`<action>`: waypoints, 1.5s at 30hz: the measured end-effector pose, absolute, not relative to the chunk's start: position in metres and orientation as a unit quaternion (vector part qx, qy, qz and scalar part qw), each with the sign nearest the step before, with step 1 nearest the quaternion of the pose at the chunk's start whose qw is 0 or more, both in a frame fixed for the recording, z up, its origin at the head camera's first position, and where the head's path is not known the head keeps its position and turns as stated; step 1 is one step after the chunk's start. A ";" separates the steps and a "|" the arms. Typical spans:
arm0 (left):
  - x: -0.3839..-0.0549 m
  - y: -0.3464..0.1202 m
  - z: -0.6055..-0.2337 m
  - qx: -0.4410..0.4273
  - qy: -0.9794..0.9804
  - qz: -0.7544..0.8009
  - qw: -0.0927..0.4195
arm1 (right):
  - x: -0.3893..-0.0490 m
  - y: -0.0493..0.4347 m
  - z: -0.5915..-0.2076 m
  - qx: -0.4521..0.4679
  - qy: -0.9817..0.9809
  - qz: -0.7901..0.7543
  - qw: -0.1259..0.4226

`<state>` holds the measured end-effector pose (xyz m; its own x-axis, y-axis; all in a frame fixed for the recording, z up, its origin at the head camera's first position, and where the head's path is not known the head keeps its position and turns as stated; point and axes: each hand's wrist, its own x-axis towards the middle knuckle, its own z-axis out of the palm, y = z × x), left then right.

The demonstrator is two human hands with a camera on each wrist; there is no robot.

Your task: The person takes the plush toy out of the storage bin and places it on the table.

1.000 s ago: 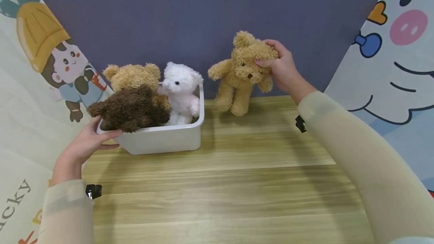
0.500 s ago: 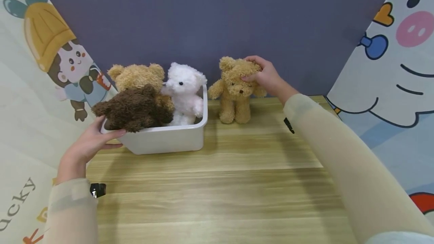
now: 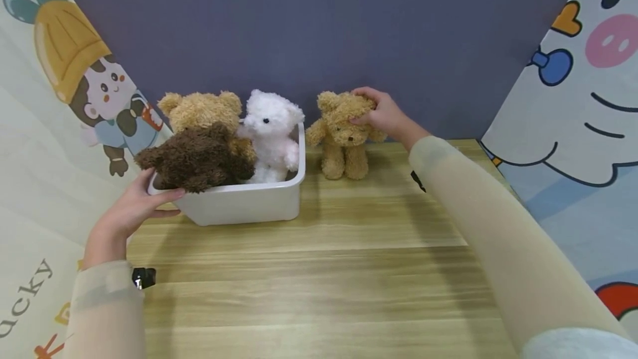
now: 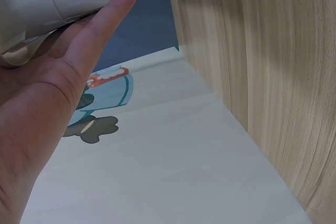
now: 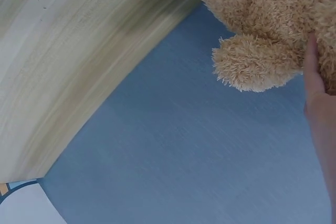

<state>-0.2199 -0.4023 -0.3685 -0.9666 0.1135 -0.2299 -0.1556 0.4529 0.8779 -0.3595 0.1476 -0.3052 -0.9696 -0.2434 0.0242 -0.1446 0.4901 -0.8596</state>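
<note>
Head view gave me the wood-grain tabletop (image 3: 319, 270) nearest, spreading in front of both hands, with room for sliding below the right hand (image 3: 386, 118). Left of that space, the left hand (image 3: 132, 204) gripped the white bin (image 3: 244, 206) at its near-left corner; the near rim ran rightward from those fingers. Just beyond them, a dark brown plush (image 3: 194, 159) lay over that rim, before a seated light-brown plush (image 3: 204, 109) and, farther right, a white plush (image 3: 269, 121). I saw the right hand grasping the tan bear (image 3: 341, 134) by its head; its body hung upright below and left of that hand, beside the bin. Behind everything, the grey-blue panel (image 3: 309, 21) met the tabletop's far edge.
</note>
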 end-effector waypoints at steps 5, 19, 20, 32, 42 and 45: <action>-0.221 -0.404 -0.369 -0.009 0.840 0.527 0.126 | -0.369 0.143 -0.313 -0.103 0.867 -0.485 0.061; -0.221 -0.401 -0.368 -0.016 0.846 0.518 0.128 | -0.390 0.136 -0.350 -0.088 0.875 -0.470 0.069; -0.221 -0.400 -0.368 -0.015 0.845 0.518 0.127 | -0.391 0.136 -0.352 -0.087 0.879 -0.465 0.065; -0.221 -0.403 -0.368 -0.015 0.843 0.523 0.124 | -0.402 0.133 -0.350 -0.107 0.922 -0.368 0.057; -0.222 -0.403 -0.369 -0.013 0.845 0.521 0.122 | -0.403 0.129 -0.349 -0.087 0.914 -0.395 0.027; -0.222 -0.403 -0.369 -0.017 0.848 0.516 0.125 | -0.404 0.130 -0.353 -0.090 0.911 -0.402 0.019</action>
<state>-0.2223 -0.4030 -0.3695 -0.9683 0.0990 -0.2292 -0.1580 0.4676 0.8697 -0.4035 0.1300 -0.3532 -0.9830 -0.1798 0.0376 -0.1491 0.6613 -0.7352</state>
